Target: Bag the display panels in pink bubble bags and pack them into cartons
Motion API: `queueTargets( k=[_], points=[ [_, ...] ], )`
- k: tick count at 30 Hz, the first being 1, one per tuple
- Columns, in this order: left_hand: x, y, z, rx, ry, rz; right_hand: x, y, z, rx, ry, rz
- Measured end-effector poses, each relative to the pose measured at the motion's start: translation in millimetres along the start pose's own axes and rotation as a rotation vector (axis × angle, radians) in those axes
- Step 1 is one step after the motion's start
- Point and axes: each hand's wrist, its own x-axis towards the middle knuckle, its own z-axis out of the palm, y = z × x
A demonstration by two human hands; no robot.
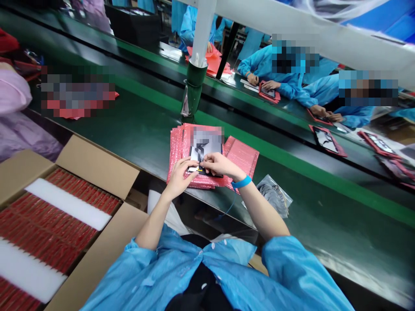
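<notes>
A flat screen panel [207, 149] with a shiny grey face and black border lies on a stack of pink bubble-wrap bags [177, 151]. A dark bent shape shows on its face; whether it is a strip or a reflection is unclear. My left hand [180, 175] rests at the panel's lower left corner, fingers stretched and thumb apart, by a small white and yellow patch [193, 169]. My right hand [220, 165], with a blue wrist strap [241, 182], pinches at the panel's lower edge. What lies between its fingertips is too small to make out.
Right of the stack lie another pink bag [243, 153] and a clear bag of dark parts [274, 194]. An open carton [106, 255] of red-wrapped pieces stands left. A green post [195, 90] rises behind the stack. Co-workers in blue [259, 60] sit across the green bench [139, 125].
</notes>
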Motion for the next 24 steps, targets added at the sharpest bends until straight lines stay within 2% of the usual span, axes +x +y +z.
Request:
queueTargets(
  k=[18,24],
  points=[
    [0.2,0.8,1.7,0.006,0.014,0.010,-0.2,1.4,9.2,-0.063,0.047,-0.012],
    [0.0,4.5,-0.5,0.078,-0.021,0.045,0.5,9.0,13.4,-0.179,0.141,-0.064]
  ],
)
